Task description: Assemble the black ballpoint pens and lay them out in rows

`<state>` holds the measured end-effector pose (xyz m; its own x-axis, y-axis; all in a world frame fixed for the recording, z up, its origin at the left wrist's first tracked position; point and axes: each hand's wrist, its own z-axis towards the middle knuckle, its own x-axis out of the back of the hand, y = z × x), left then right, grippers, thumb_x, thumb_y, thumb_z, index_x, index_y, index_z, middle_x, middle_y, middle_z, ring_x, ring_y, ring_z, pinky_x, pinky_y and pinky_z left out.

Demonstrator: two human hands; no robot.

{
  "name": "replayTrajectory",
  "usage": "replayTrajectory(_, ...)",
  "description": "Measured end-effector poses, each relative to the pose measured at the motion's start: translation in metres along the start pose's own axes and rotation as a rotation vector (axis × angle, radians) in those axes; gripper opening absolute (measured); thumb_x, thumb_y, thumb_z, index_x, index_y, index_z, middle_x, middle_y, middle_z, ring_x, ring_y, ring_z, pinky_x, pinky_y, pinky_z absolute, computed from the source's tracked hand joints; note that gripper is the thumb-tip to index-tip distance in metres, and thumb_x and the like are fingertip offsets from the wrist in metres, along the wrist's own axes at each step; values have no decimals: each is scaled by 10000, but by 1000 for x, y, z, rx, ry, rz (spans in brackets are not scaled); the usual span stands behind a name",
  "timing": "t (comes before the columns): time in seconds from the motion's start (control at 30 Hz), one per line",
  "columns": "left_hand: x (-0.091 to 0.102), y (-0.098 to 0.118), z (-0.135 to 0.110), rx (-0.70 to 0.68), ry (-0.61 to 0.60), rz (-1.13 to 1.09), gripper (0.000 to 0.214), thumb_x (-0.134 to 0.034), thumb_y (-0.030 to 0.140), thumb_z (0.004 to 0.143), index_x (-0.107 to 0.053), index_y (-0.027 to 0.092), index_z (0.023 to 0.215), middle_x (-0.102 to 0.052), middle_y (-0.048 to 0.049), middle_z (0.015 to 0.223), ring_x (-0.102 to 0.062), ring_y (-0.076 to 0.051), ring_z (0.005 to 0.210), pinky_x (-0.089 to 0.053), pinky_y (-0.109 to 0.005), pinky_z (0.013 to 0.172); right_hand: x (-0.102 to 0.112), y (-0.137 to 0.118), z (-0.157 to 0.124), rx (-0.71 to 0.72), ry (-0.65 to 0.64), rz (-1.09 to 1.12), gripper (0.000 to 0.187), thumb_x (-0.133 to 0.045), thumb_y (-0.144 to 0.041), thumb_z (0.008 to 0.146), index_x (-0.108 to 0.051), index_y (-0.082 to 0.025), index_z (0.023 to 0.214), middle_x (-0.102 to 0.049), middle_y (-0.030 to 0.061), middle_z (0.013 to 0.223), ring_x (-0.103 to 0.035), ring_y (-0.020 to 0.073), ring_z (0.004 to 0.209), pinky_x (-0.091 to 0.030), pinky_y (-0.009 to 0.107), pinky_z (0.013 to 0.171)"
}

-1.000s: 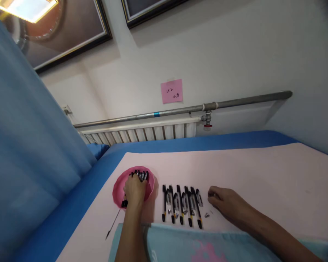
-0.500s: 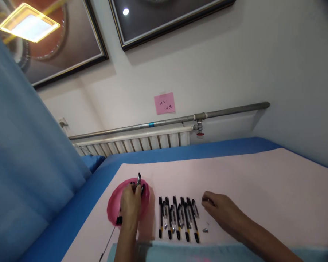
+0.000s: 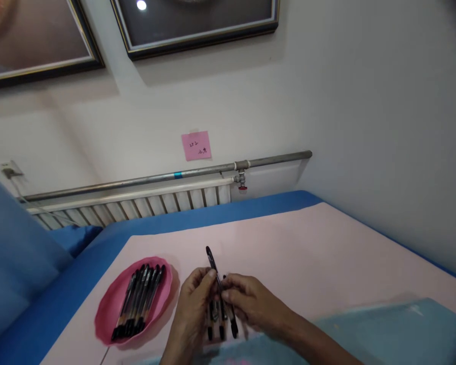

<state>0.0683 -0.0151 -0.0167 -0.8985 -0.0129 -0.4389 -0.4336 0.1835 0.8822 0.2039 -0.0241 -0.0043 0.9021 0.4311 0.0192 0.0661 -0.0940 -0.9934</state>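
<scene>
A black-capped pen [image 3: 212, 257] is held tilted over the pink sheet [image 3: 273, 248], its cap end pointing up and away. My left hand [image 3: 193, 299] pinches it just below the cap between thumb and fingers. From the other side, my right hand [image 3: 249, 299] has its fingertips closed on the same pen's barrel. Below and between the hands lie several pen parts, among them black-ended barrels [image 3: 222, 330]; my fingers hide much of the row. To the left, a pink scalloped plate [image 3: 102, 317] holds several capped pens [image 3: 142, 294] lying side by side.
A light blue cloth [image 3: 383, 324] lies along the near edge. Blue covering [image 3: 266, 203] borders the sheet. Behind stand a white radiator [image 3: 163, 203] and a metal pipe [image 3: 144, 180] with a red valve. A blue curtain [image 3: 15, 268] hangs at left.
My left hand has moved from the plate to the row, bringing a pen. My right hand has come leftward to meet it. The view has turned right.
</scene>
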Motion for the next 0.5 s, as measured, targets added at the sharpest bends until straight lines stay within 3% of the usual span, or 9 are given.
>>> replayTrajectory(0.17,3,5,5,4,55,-151,348,-672,397,648,-632,118,852,-617,-54,737,-540,-110,599,-411,-224,544,0,0,-2,36,-45,-132,86,-454,-188,749,-529,-150,734,-414,-54,523,-347,56,462,-253,176,448)
replayTrajectory(0.3,8,8,10,-26,89,-242,253,-709,303,626,-630,112,773,-620,-53,715,-580,-130,651,-456,-252,640,-1,-1,-5,12,-75,-190,94,-441,-186,746,-519,-155,704,-423,-48,533,-359,60,475,-258,176,448)
replayTrajectory(0.5,44,34,19,-137,297,-425,78,-614,215,699,-590,153,740,-590,-4,691,-582,-106,668,-472,-234,639,1,-2,-6,-28,-76,-185,86,-463,-209,737,-498,-165,672,-367,-64,505,-308,53,440,-225,182,416)
